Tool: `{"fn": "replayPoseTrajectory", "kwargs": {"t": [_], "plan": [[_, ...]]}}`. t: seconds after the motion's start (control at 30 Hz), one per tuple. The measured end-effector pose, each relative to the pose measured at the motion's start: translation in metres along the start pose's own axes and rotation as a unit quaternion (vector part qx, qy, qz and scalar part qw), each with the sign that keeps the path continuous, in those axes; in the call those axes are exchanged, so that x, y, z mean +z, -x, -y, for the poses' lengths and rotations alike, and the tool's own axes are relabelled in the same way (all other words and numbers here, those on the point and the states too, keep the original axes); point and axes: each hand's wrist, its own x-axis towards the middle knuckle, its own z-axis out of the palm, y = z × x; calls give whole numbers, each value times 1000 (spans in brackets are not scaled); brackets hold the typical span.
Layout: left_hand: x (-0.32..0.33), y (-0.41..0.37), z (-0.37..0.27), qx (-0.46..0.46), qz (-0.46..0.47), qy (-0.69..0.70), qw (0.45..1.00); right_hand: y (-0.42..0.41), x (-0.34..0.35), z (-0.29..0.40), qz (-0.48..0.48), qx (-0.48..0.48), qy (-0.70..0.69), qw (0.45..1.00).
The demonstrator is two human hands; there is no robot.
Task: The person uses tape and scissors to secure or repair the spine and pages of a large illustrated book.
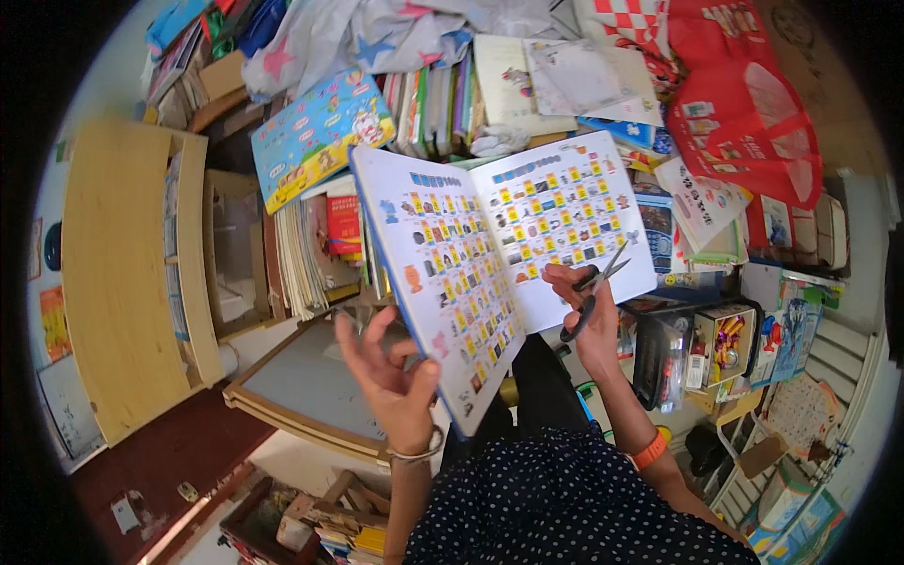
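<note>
An opened hardcover picture book (466, 268), with rows of small pictures and yellow labels, is held up in front of me. My left hand (395, 374) has its thumb on the lower edge of the left cover, the other fingers spread behind it. On the right, my right hand (593, 318) holds black-handled scissors (583, 316), blades parted and pointing up over the right page. That hand is at the lower edge of the right page; whether it also supports the book is hidden.
Behind the book stand a row of books (431, 106), a blue and yellow picture book (318, 141) and red bags (741, 134). A wooden-framed board (311, 388) lies at left below a wooden cabinet (120, 275). A box of wrapped sweets (727, 342) sits at right.
</note>
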Motion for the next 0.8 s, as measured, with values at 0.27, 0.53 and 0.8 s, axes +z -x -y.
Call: {"fn": "replayPoseTrajectory", "kwargs": {"t": [0.27,0.53,0.8], "plan": [[102,12,19,22,75,-13,997,1,-30,42,-2,0,-132,991],[136,7,38,46,96,-124,987,9,-18,61,18,27,-109,994],[121,-17,29,71,59,-106,990,7,-7,65,35,70,-135,988]]}}
